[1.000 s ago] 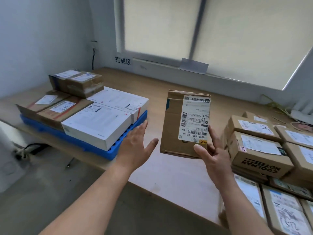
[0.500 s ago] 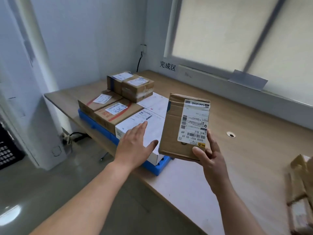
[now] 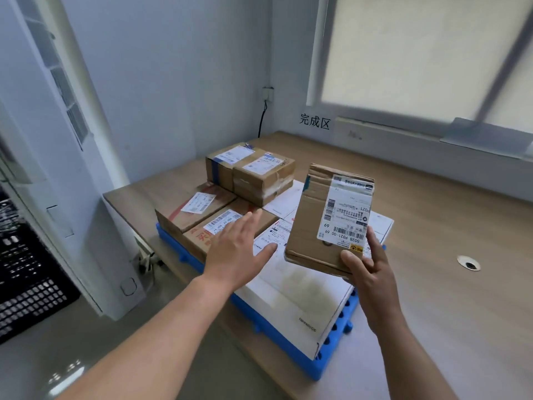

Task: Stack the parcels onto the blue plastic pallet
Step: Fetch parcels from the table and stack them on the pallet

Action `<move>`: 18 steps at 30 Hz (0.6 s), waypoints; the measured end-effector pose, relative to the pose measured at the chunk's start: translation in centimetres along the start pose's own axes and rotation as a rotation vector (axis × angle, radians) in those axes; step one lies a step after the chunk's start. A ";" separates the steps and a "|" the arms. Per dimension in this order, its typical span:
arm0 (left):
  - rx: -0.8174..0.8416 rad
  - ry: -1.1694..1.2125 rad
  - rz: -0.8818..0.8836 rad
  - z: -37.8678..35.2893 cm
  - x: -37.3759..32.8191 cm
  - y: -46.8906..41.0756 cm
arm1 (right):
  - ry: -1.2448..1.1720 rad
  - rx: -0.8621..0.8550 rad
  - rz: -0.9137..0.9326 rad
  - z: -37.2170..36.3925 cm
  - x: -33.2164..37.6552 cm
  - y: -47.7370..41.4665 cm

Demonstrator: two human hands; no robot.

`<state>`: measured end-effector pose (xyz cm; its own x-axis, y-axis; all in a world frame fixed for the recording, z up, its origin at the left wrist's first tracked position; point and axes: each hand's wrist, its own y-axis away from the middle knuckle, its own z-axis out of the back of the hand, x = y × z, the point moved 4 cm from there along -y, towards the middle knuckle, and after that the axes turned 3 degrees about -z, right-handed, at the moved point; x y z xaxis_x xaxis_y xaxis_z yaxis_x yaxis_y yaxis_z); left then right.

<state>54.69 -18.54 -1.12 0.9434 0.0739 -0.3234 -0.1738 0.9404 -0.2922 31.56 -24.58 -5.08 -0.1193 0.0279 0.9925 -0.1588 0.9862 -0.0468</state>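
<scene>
The desk [image 3: 461,298] carries a blue pallet [image 3: 318,366] loaded with white boxes [image 3: 302,295] and brown parcels [image 3: 259,177]. Above the white boxes, the right hand [image 3: 366,269] grips a labelled parcel [image 3: 311,226] by its lower edge. The left hand [image 3: 236,255] hovers flat beside it, fingers released.

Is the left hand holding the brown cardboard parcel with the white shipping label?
No, the right hand grips the cardboard parcel at its lower edge, while the left hand is open beside it, apart from it.

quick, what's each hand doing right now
Left hand: open, fingers straight, holding nothing, above the parcels on the pallet.
Right hand: grips the cardboard parcel by its lower corner, held up over the pallet.
</scene>
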 end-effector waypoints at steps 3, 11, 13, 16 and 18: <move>0.021 -0.014 -0.041 -1.4 0.1 -3.2 | 0.026 -0.020 0.001 -0.4 -0.3 -3.0; 0.049 0.005 -0.112 -3.5 1.8 -9.2 | 0.059 -0.140 -0.056 -1.5 -0.3 -7.7; 0.054 -0.005 -0.134 -3.7 2.6 -11.1 | 0.084 -0.184 -0.066 -2.0 -0.5 -9.0; 0.072 0.003 -0.168 -3.8 3.9 -14.0 | 0.131 -0.249 -0.097 -2.9 -1.1 -10.9; 0.067 0.013 -0.217 -3.6 4.7 -16.0 | 0.145 -0.288 -0.116 -3.7 -1.2 -11.9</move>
<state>60.92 -34.48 -1.25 0.9529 -0.1367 -0.2706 0.0528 0.9538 -0.2959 37.26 -35.76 -5.32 0.0276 -0.0845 0.9960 0.1230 0.9891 0.0805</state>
